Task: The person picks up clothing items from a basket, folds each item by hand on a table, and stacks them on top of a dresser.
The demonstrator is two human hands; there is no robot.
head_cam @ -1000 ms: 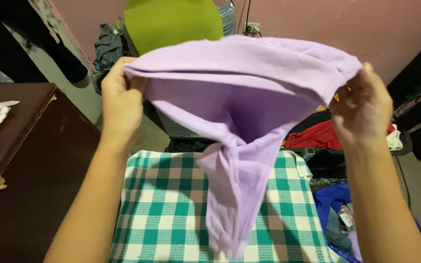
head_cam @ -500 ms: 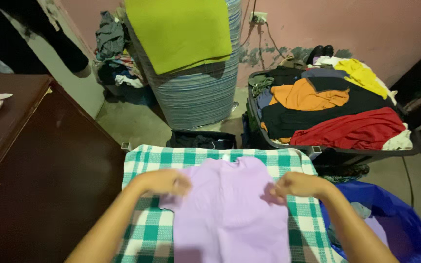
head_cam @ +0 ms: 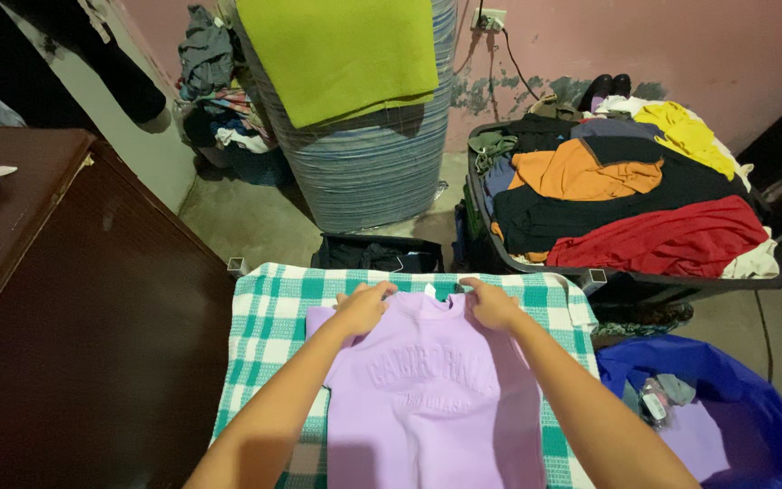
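Head view: the lilac shirt lies flat on the green-checked cloth, long axis running from the collar straight back toward the person. Left hand pinches the shirt's top edge left of the collar, right hand pinches it right of the collar, both equally near.

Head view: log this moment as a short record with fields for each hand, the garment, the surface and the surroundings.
left hand: left hand on the lilac shirt's shoulder beside the collar
right hand: right hand on the other shoulder
garment: lilac shirt, flat, embossed front up
surface: green checked cloth under the shirt
surroundings: black bin of mixed clothes; blue bag; green towel over a striped barrel; dark wooden cabinet
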